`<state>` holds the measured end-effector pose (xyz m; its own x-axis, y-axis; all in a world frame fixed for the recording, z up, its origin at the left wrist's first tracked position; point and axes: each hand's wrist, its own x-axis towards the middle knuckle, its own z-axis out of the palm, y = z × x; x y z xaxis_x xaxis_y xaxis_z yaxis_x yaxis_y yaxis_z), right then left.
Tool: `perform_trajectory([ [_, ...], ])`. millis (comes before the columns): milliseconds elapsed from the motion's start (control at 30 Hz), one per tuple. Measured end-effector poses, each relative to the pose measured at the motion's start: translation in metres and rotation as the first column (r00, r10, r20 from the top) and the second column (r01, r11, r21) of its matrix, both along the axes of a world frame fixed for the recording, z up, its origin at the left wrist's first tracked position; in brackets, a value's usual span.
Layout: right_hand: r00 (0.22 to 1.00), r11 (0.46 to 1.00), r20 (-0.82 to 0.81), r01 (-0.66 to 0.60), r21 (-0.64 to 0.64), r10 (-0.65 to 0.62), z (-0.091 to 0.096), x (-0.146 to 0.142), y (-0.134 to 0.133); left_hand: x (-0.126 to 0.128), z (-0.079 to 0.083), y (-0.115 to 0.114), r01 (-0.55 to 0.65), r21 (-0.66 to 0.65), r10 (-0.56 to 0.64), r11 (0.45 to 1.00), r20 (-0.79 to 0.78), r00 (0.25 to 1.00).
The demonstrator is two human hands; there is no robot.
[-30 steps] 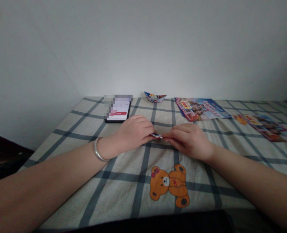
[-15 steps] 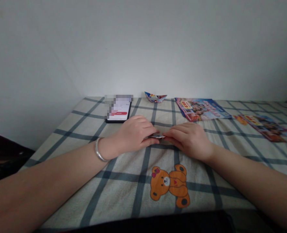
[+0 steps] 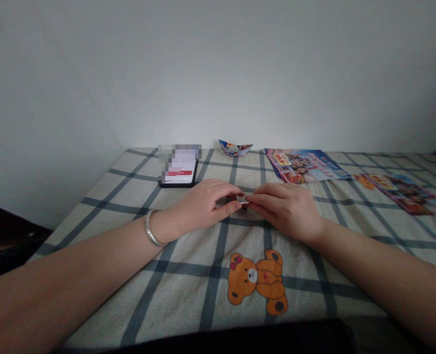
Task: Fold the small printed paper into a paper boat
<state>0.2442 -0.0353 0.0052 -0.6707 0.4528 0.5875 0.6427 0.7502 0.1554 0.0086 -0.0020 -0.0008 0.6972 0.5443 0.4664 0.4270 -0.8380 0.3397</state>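
My left hand (image 3: 203,206) and my right hand (image 3: 286,209) meet fingertip to fingertip over the checked cloth (image 3: 188,275). Between them they pinch a small folded piece of printed paper (image 3: 242,199), which is mostly hidden by the fingers. Both hands are closed on it and rest low on the cloth. A silver bangle (image 3: 149,228) sits on my left wrist.
A phone (image 3: 179,172) with a lit screen lies behind my left hand. A folded paper boat (image 3: 235,147) stands by the wall. Two printed leaflets (image 3: 304,164) (image 3: 406,192) lie to the right. An orange bear print (image 3: 258,280) marks the cloth near me.
The hands have shifted slightly away from me and closed tighter around the folded paper, so less of it shows now than before.
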Motion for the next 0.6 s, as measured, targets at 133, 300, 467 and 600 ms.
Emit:
perform_trajectory([
  [133,0.996,0.997,-0.051,-0.075,-0.036,0.073,0.0008,-0.0029,0.0022,0.001,0.0027,-0.0027,0.004,0.08,-0.01,0.997,0.073,0.997],
  [300,0.986,0.988,-0.117,-0.126,-0.088,0.115,0.0015,-0.0041,0.0033,0.0016,0.0034,-0.0033,0.044,0.156,-0.059,0.987,0.089,0.994],
  [467,0.976,0.977,-0.197,-0.128,-0.168,0.094,0.0002,-0.0042,0.0034,0.0014,0.0023,-0.002,0.048,0.216,-0.068,0.975,0.084,0.994],
  [600,0.955,0.951,-0.28,-0.174,-0.256,0.1,-0.0013,-0.0034,0.0058,0.0014,0.0033,-0.0023,0.055,0.269,-0.079,0.961,0.08,0.994],
])
